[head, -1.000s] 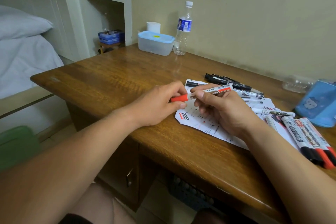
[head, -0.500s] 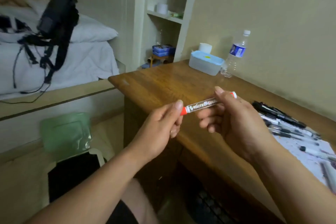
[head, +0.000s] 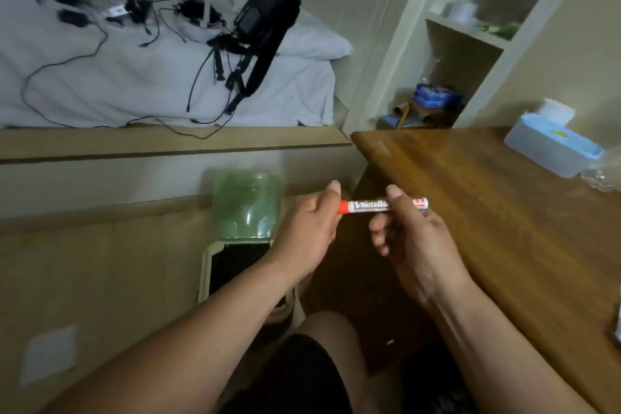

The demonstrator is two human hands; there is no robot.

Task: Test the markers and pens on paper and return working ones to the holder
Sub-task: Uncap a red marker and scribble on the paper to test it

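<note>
A marker (head: pixel 383 205) lettered "WHITEB" is held mid-frame, cap pinched by the left hand (head: pixel 302 235), barrel gripped by the right hand (head: pixel 415 242). The view is swung further left than before.

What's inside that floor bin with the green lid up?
Only a dark interior shows in the bin below its raised green lid; no contents can be made out. The left hand covers its right side.

bed (head: pixel 134 84) back left, bag (head: pixel 265 17) on it | desk (head: pixel 487 212) right, box (head: pixel 551 151) on its far side | bin (head: pixel 247 208) on floor between them | marker (head: pixel 379 205) at desk's left edge
</note>
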